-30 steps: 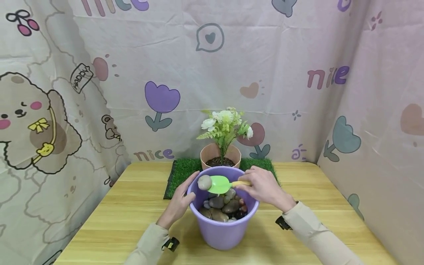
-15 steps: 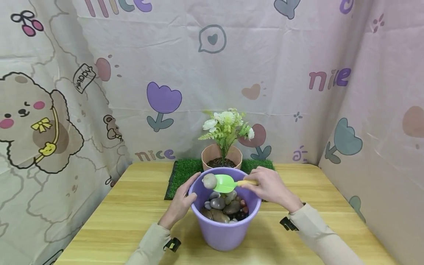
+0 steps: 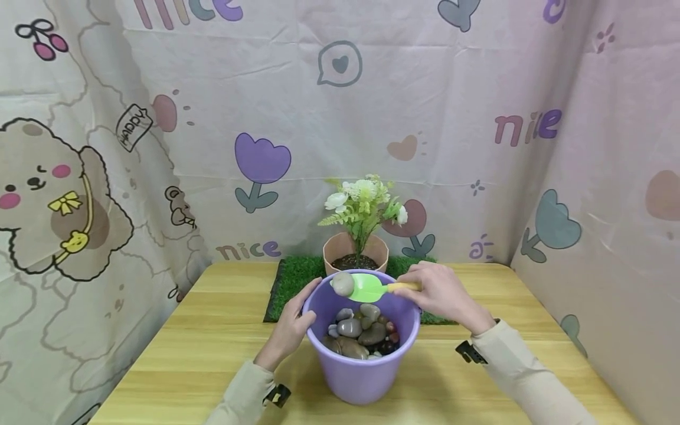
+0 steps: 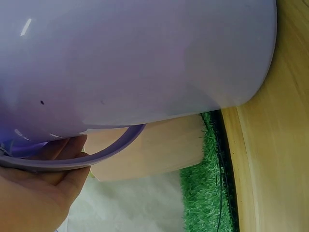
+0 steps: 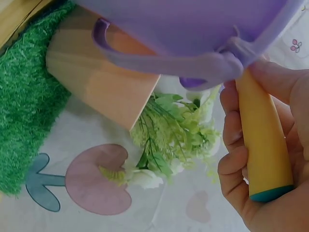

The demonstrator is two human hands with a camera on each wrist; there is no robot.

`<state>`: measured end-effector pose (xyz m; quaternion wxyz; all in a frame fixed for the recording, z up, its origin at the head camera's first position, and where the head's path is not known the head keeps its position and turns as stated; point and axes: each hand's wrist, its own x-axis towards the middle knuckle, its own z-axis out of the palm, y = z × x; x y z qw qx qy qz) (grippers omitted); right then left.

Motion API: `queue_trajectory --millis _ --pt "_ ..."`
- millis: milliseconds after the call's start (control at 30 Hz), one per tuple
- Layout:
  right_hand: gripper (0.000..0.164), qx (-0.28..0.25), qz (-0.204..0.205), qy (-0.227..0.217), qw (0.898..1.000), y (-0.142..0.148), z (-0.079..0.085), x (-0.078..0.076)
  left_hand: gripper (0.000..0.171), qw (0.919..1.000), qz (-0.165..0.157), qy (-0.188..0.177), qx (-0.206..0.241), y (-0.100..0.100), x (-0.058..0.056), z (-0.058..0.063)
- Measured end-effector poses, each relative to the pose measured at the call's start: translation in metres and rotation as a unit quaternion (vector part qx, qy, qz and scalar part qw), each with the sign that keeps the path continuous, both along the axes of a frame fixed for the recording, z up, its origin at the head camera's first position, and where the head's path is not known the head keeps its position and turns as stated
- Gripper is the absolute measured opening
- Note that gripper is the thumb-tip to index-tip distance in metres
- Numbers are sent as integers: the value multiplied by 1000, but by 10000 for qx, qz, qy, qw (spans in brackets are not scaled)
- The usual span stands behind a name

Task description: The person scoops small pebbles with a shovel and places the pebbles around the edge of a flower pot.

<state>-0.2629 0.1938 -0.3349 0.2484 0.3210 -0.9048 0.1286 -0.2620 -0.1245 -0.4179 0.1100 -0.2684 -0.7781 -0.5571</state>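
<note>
Compared with half a second ago, the right hand is carrying the green scoop slightly farther right and up in the head view. The purple bucket is standing left of and below that grip, its left rim being held by the left hand. Beyond both grips, the flower pot is standing on the grass mat. Loose stones are lying below the right-hand grip, inside the bucket. The right fingers are curling round the scoop's yellow handle, the blade pointing leftward. One pale stone is resting at the blade's tip, left of the grip, seemingly overhanging; keeping the blade level and moving slowly should be preventing a roll-off, I judge.
</note>
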Motion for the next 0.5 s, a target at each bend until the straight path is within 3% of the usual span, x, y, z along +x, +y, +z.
queue_trajectory --millis 500 --pt "22 74 -130 -59 9999 10 21 -5 69 10000 31 29 45 0 1 0"
